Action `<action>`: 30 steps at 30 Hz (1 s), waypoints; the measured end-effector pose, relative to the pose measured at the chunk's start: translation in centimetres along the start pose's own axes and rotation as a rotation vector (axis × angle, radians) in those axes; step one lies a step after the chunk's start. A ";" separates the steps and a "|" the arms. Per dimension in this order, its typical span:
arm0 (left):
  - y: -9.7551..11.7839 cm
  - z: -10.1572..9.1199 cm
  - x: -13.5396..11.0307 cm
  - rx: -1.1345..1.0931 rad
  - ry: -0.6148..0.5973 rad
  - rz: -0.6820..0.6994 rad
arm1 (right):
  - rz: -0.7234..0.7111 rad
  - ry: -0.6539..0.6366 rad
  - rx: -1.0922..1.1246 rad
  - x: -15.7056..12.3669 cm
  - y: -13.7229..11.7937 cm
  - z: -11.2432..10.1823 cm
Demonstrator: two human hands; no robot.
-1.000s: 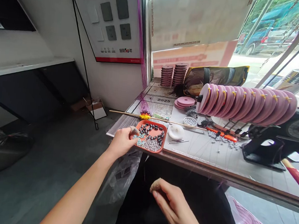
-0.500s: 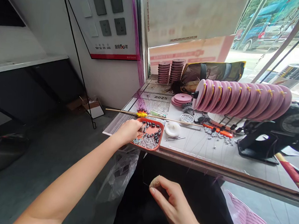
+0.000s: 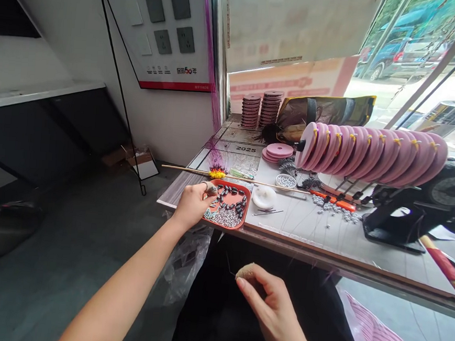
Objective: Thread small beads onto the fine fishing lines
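My left hand (image 3: pixel 192 203) is at the left rim of a red-orange tray (image 3: pixel 231 197). Its fingertips, one with a pale covering, are pinched together; anything between them is too small to make out. Dark weights (image 3: pixel 239 209) and a heap of small silvery metal pieces (image 3: pixel 227 217) lie in the tray. Above my lap, my right hand (image 3: pixel 274 305) pinches a thin line (image 3: pixel 230 265) between thumb and a wrapped index finger. The line rises up and left from the fingertips, and its far end is hard to follow against the black clothing.
Pink foam spools (image 3: pixel 370 153) fill a shaft on a black machine (image 3: pixel 398 205) at right. A white round container (image 3: pixel 263 197), a bowl of beads (image 3: pixel 285 181), a thin stick (image 3: pixel 184 169) and an orange tool (image 3: pixel 335 201) lie on the table (image 3: pixel 305 224).
My left hand has drawn back slightly from inside the tray, its fingertips now more visible near the rim. My right hand has shifted a little rightward, still pinching the line.
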State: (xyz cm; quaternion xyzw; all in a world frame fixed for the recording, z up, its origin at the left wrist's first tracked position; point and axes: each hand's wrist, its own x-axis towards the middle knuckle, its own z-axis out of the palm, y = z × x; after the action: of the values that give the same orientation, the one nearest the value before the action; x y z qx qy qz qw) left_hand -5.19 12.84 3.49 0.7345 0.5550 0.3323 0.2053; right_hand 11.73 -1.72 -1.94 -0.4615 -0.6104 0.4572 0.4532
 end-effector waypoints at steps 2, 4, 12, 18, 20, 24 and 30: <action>0.7 0.2 -2.0 -0.100 0.055 -0.049 | -0.038 0.027 -0.042 -0.2 -0.1 -0.2; 1.6 0.6 -4.8 -0.233 0.050 -0.136 | -0.093 0.050 -0.083 -0.5 -0.2 -0.4; 3.6 2.9 -12.3 -1.060 0.100 -0.710 | -0.395 0.092 -0.296 -1.3 -0.4 -0.4; 3.5 3.3 -12.5 -1.084 0.137 -0.713 | -0.430 0.080 -0.383 -1.0 -0.3 -0.2; 3.5 3.4 -12.6 -1.085 0.143 -0.709 | -0.433 0.080 -0.389 -1.1 -0.3 -0.2; 3.6 3.4 -12.7 -1.081 0.142 -0.711 | -0.433 0.081 -0.398 -1.1 -0.2 -0.2; 3.8 3.3 -12.7 -1.061 0.147 -0.711 | -0.407 0.071 -0.384 -1.1 -0.2 -0.2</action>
State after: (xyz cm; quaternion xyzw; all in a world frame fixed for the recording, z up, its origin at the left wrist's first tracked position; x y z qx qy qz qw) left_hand -2.34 -0.19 0.42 0.2796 0.5375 0.5229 0.5996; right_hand 12.11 -2.83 -1.86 -0.4226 -0.7497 0.2163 0.4611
